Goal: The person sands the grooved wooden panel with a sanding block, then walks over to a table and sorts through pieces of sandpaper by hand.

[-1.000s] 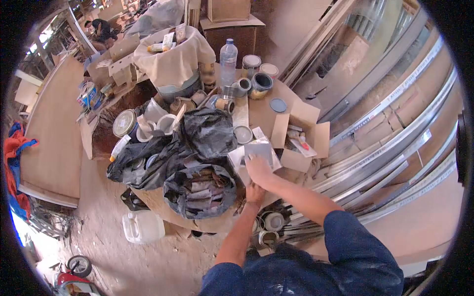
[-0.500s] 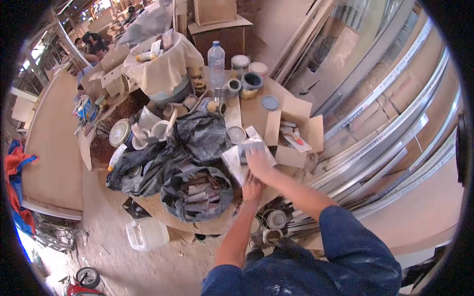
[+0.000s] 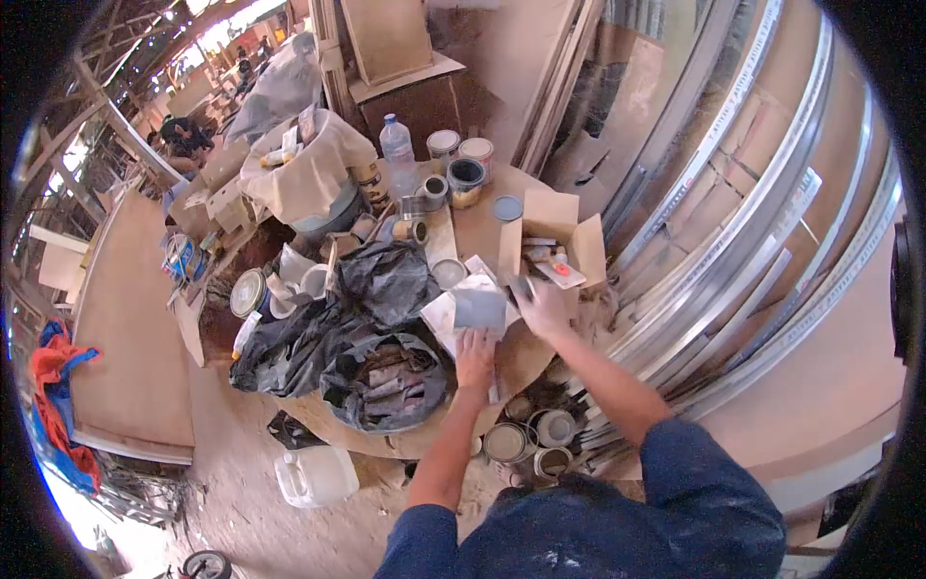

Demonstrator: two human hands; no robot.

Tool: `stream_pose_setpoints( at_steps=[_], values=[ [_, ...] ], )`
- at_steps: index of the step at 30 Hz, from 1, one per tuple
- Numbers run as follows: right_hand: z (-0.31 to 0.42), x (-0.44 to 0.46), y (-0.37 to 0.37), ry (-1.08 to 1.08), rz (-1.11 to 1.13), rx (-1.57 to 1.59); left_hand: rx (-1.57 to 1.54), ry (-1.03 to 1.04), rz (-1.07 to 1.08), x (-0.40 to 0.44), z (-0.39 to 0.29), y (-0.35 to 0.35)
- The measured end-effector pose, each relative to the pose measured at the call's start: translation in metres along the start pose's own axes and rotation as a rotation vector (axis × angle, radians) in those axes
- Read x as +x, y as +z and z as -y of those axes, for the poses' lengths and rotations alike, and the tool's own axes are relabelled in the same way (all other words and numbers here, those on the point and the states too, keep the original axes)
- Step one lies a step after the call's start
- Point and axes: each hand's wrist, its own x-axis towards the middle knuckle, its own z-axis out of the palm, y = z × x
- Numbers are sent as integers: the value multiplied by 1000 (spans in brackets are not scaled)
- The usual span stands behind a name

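A grey rectangular sheet [image 3: 479,311] lies on white paper [image 3: 446,314] near the table's front edge. My left hand [image 3: 476,359] rests flat with its fingertips at the sheet's lower edge. To the right of the sheet, my right hand [image 3: 546,311] has its fingers closed on a small dark grey piece [image 3: 522,289]; motion blur hides its exact kind. Just beyond that hand stands an open cardboard box [image 3: 511,253] with small items inside. Left of the paper sits a black plastic bag [image 3: 349,398] with its top open, full of brownish scraps.
Paint cans [image 3: 467,183], a clear plastic bottle [image 3: 397,152] and a cloth-covered bucket [image 3: 328,183] stand farther back. Black plastic [image 3: 386,275] spreads at the left. Long metal profiles [image 3: 714,280] lean at the right. A white jug [image 3: 316,477] and open cans [image 3: 507,442] are below the table edge.
My right hand has moved off the grey sheet to the right, toward the cardboard box, with the dark piece. The sheet is now uncovered. My left hand stays at the paper, with fingers extended.
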Motion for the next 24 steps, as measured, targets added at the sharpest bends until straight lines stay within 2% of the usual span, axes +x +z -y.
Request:
stream_pose_setpoints(
  at_steps=[2, 3, 4, 5, 6, 7, 8, 9, 10, 11, 12, 13, 14, 16, 18, 20, 21, 22, 23, 24],
  values=[
    [-36, -66, -5, -21, -144, 219, -51, 38, 88, 1, 6, -7],
    [-53, -96, -12, 134, -67, 184, -50, 38, 90, 0, 7, -12],
    [-71, -128, -20, 291, 14, 149, -108, 50, 30, 0, 6, -21],
    [-129, -166, -3, 337, -46, 182, -164, 63, -31, 2, 4, -27],
    [-146, -181, -4, 367, -109, 183, -293, -25, -177, 9, -1, -28],
    [-161, -197, -6, 396, -173, 185, -286, -16, -181, 21, -9, -37],
    [-147, -205, -31, 413, -236, 150, -459, -258, -367, 35, -21, -51],
    [-165, -206, -26, 411, -244, 157, -631, -503, -549, 46, -27, -58],
    [-183, -205, -23, 334, -198, 168, -586, -604, -576, 56, -26, -58],
    [-165, -194, -36, 418, -147, 265, -585, -605, -578, 60, -25, -48],
    [-142, -181, -52, 507, -100, 356, -1080, -831, -629, 63, -23, -31],
    [-99, -164, -72, 496, -96, 352, -1589, -1041, -659, 66, -18, -14],
    [-63, -151, -86, 463, -91, 318, -1702, -1140, -597, 61, -10, 4],
    [-45, -127, -83, 421, -77, 277, -1661, -1149, -597, 44, -10, 17],
    [-46, -106, -60, 33, -51, 170, -1613, -1163, -584, 23, -16, 17],
    [-22, -85, -49, -26, -44, 89, -1152, -937, -484, 2, -25, 7],
    [-5, -74, -43, -83, -40, 7, -925, -822, -428, -5, -27, 0],
    [7, -62, -34, -99, 61, -64, -924, -824, -86, -9, -23, -12],
    [18, -51, -25, -115, 162, -136, -927, -833, -89, -8, -20, -19],
    [19, -34, -6, -238, 160, -192, -492, -469, 6, -6, -17, -24]
  ],
)
